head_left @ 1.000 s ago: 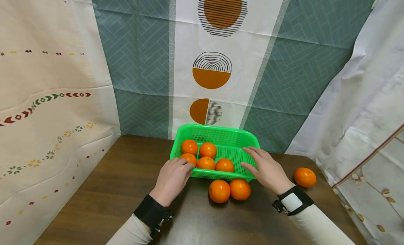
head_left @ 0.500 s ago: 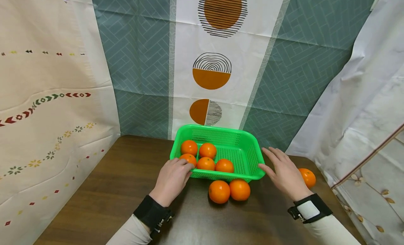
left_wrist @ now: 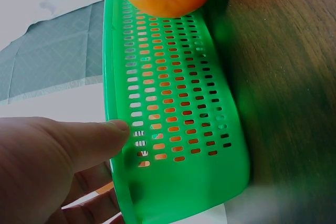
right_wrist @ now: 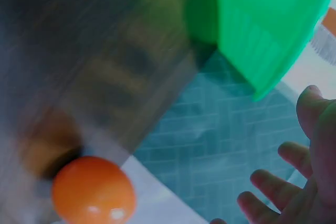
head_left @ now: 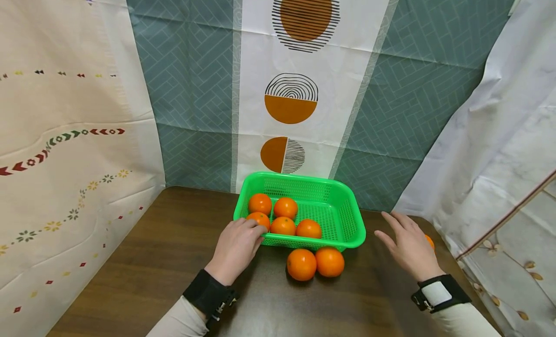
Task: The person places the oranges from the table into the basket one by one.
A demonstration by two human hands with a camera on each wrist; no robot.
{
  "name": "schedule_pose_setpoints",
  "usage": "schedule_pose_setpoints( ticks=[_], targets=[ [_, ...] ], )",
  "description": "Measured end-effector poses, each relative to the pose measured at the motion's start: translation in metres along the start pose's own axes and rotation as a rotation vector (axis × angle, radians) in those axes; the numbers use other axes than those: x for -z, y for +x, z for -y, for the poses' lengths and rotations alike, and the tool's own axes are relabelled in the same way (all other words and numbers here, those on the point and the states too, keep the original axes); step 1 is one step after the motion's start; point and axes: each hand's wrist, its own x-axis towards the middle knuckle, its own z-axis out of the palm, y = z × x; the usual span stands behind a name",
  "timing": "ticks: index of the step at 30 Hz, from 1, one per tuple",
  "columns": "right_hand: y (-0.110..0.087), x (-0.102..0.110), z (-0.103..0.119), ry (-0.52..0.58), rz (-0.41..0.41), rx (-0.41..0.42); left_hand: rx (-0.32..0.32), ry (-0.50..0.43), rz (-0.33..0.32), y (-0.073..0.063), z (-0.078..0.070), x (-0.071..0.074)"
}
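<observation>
Right hand (head_left: 408, 246) shifted from basket (head_left: 323, 216) to lower right, fingers apart; orange (right_wrist: 94, 192) seemingly within reach. Left hand (head_left: 234, 247): fingers clamped on rim (left_wrist: 109, 77).

"What's everything set on?"
"A dark brown wood-grain tabletop (head_left: 126, 284), glossy toward its front."
"And standing on it?"
"A green perforated plastic basket (head_left: 349, 216) near the middle of the back edge, long sides running roughly along that edge. Just in front of it sit 2 fruits touching: a left orange (head_left: 301, 264) and a right orange (head_left: 330, 262)."
"Anything by the right edge?"
"1 lone orange (right_wrist: 94, 192), near the back right corner, mostly hidden in the head view."
</observation>
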Motion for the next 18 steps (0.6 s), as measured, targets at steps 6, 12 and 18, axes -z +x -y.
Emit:
schedule_pose_setpoints(
  ticks=[6,12,18],
  targets=[
    [-0.005,-0.006,-0.018,-0.047,-0.016,-0.033,0.001,-0.002,-0.003,0.0,0.001,0.0],
    [-0.01,-0.008,-0.034,-0.076,-0.039,-0.056,0.0,-0.002,-0.006,0.0,0.001,0.0],
    [-0.018,-0.012,-0.049,-0.111,-0.04,-0.097,-0.007,0.011,-0.01,-0.001,0.001,0.0]
  ],
)
